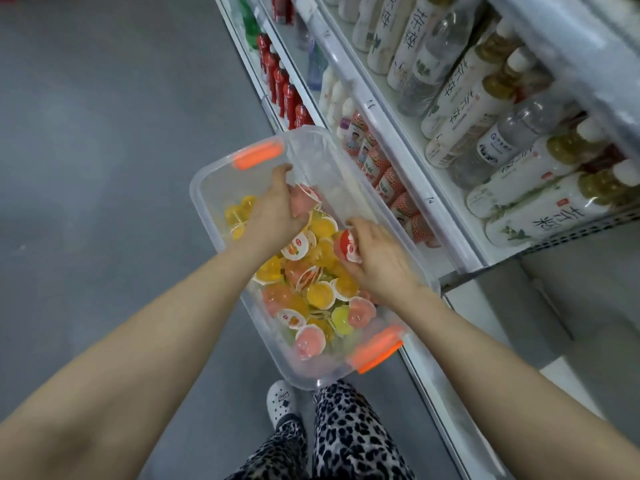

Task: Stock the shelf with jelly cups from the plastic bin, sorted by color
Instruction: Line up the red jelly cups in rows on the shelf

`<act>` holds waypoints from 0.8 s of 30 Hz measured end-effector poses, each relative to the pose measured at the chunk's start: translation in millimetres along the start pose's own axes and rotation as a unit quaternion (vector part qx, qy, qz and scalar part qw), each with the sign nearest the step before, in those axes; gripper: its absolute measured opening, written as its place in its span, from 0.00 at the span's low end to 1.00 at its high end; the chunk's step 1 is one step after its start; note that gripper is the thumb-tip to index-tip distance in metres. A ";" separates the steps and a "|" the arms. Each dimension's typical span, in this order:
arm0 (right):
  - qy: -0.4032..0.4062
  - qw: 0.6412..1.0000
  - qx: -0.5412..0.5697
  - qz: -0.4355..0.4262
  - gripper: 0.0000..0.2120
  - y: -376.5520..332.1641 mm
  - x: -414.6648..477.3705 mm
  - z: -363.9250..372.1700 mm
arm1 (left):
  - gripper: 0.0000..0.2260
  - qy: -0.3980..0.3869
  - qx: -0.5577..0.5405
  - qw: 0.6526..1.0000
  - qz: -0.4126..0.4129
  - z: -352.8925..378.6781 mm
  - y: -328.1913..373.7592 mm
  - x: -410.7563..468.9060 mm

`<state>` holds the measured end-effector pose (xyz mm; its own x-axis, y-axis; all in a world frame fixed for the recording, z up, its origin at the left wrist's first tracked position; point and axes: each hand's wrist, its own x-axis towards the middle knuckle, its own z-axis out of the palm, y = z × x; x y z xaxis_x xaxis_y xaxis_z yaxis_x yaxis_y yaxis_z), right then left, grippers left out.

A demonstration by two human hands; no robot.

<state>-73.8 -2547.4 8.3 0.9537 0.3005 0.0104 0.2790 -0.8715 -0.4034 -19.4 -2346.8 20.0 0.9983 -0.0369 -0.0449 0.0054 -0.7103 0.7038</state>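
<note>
1. plastic bin (pixel 311 150): clear; handles (pixel 258 154) orange.
2. jelly cups (pixel 320 294): yellow, orange, pink, lime green; lids (pixel 296 245) white with red/orange print.
3. trousers (pixel 349 434): leopard print.
4. clog (pixel 282 401): white.
5. floor (pixel 104 133): grey.

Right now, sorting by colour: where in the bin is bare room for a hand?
Bare: the far end of the bin, between the far orange handle and the yellow cups. Crowded: the middle down to the near handle.

Some jelly cups (pixel 320 295) beneath left hand (pixel 273 213)
</note>
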 end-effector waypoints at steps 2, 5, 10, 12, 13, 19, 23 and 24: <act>0.011 1.000 0.016 0.024 0.23 -5.4 -12.4 -8.7 | 0.30 -0.008 -0.001 1.000 0.010 -8.2 7.0 -17.3; 0.035 0.998 0.017 0.058 0.25 -9.6 -34.0 -23.1 | 0.25 -0.009 -0.013 0.999 0.044 -14.9 19.3 -44.4; 0.102 0.987 0.044 0.113 0.27 -13.5 -83.3 -57.1 | 0.25 -0.020 -0.053 0.993 0.102 -16.8 50.7 -86.2; 0.139 0.980 0.055 0.129 0.27 -13.6 -107.0 -72.6 | 0.28 -0.047 -0.068 0.989 0.124 -15.7 66.7 -98.2; 0.160 0.976 0.060 0.135 0.27 -13.9 -118.9 -81.1 | 0.29 -0.060 -0.071 0.987 0.133 -15.0 76.4 -103.7; 0.268 0.943 0.077 0.179 0.22 -14.9 -183.3 -136.3 | 0.23 -0.099 -0.092 0.970 0.201 -0.7 136.0 -127.0; 0.319 0.921 0.085 0.205 0.18 -6.8 -219.4 -169.0 | 0.21 -0.112 -0.093 0.960 0.238 11.9 184.8 -141.8; 0.331 0.918 0.080 0.205 0.17 -3.6 -227.5 -177.1 | 0.23 -0.116 -0.092 0.955 0.258 15.5 196.4 -144.5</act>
<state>-271.9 -2681.3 169.5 0.8492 -0.3872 0.3591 -0.0884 -0.7746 -0.6262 -163.5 -2491.9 153.8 0.8313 -0.5184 0.2006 -0.4523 -0.4211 0.7862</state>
